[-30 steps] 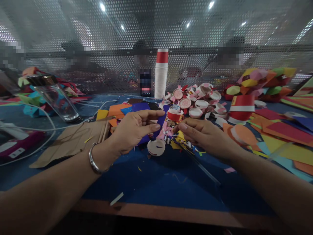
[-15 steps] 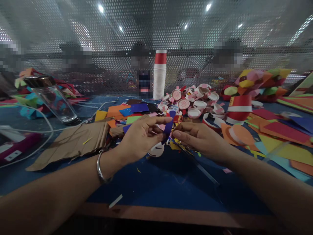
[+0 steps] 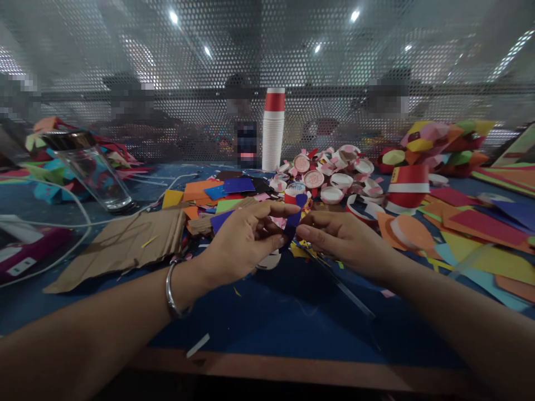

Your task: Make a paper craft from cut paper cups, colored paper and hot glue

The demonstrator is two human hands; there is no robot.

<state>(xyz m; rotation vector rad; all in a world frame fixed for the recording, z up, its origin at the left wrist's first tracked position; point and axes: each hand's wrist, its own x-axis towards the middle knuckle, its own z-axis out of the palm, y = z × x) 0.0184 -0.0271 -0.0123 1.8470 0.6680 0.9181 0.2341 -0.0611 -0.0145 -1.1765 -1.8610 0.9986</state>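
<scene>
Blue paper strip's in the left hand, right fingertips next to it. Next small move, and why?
Probably close the right hand gently on the right edge of the blue paper strip. The left hand holds it from the left, its upper end sticks up free, and the right thumb and fingers are beside it. Can't tell if they touch it.

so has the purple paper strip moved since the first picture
Yes, to the right: it was roughly below the paper cup stack in the view; now the strip, held in the left hand, sits right of it.
</scene>
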